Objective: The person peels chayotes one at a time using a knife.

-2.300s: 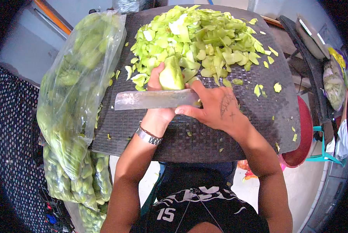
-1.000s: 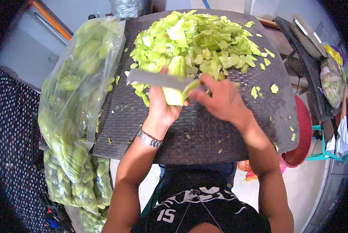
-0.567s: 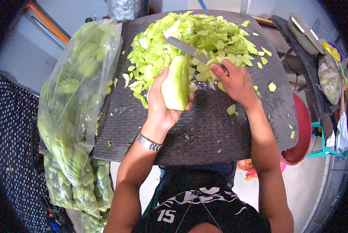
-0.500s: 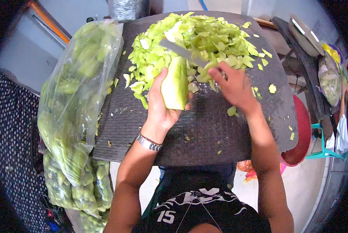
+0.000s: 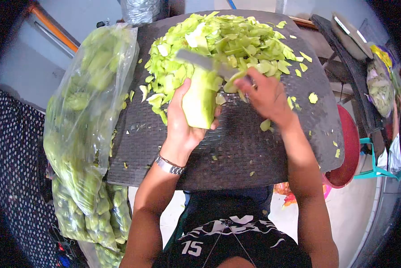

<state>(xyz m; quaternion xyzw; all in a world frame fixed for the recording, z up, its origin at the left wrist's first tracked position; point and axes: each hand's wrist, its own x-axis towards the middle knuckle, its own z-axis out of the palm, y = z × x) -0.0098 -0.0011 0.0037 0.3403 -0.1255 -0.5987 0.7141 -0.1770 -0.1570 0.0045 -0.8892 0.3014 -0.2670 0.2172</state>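
Left hand (image 5: 180, 123): wrapping the vegetable (image 5: 199, 105), pale green, thumb along one side, a little above the frame's centre. Right hand (image 5: 270, 96): curling its fingers about the knife (image 5: 196, 59), right of centre. Blade blurring, lying across the vegetable's upper end; cannot tell if it is touching. Peelings (image 5: 236, 40) are heaping up at upper centre of the worktop (image 5: 236, 156). A clear bag (image 5: 71, 98) of green vegetables is sitting along the left.

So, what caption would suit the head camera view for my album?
Left hand grips a pale green vegetable, right hand a knife near its far end, before a heap of peelings.
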